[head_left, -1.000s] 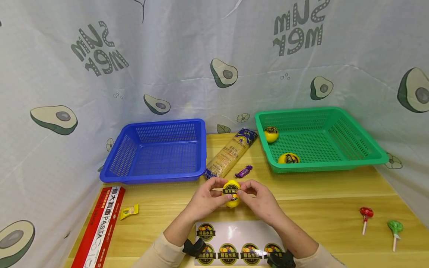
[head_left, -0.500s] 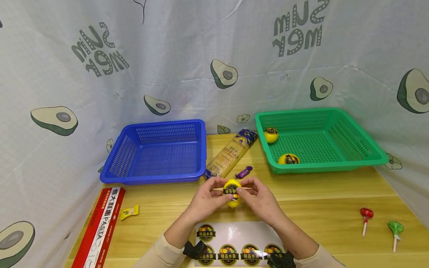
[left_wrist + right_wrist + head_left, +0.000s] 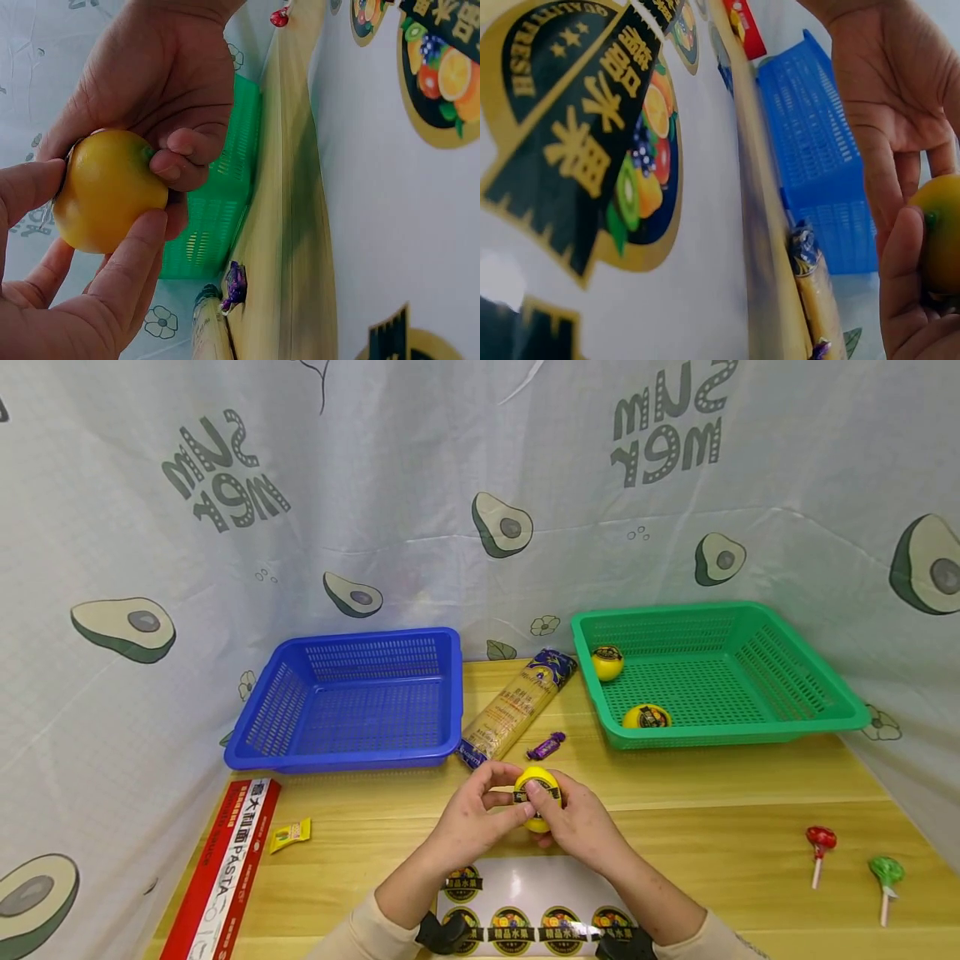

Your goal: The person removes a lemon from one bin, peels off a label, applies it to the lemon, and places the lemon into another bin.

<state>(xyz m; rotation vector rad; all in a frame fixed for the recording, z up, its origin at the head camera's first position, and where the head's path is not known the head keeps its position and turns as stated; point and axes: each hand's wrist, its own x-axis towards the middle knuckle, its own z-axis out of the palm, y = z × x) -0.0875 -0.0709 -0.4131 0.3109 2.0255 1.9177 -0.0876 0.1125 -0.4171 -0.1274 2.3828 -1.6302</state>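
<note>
Sticker sheet (image 3: 525, 910) flat on bench (image 3: 750, 827), nearest edge, under wrists. Just above: yellow lemon (image 3: 538, 793) with dark label, held off bench between both hands. Left hand (image 3: 468, 818) grip curled round lemon; right hand (image 3: 581, 822) grip curled round it too, thumb on label. Beyond: purple candy (image 3: 545, 745), pasta pack (image 3: 516, 703). Far: blue basket (image 3: 352, 702); green basket (image 3: 720, 672) holding two labelled lemons.

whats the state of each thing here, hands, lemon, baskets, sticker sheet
left hand: grips the yellow lemon
right hand: grips the lemon, thumb on its sticker
yellow lemon: held above the table, stickered
green basket: holds two stickered lemons
blue basket: nothing visible inside
sticker sheet: flat, some stickers gone
</note>
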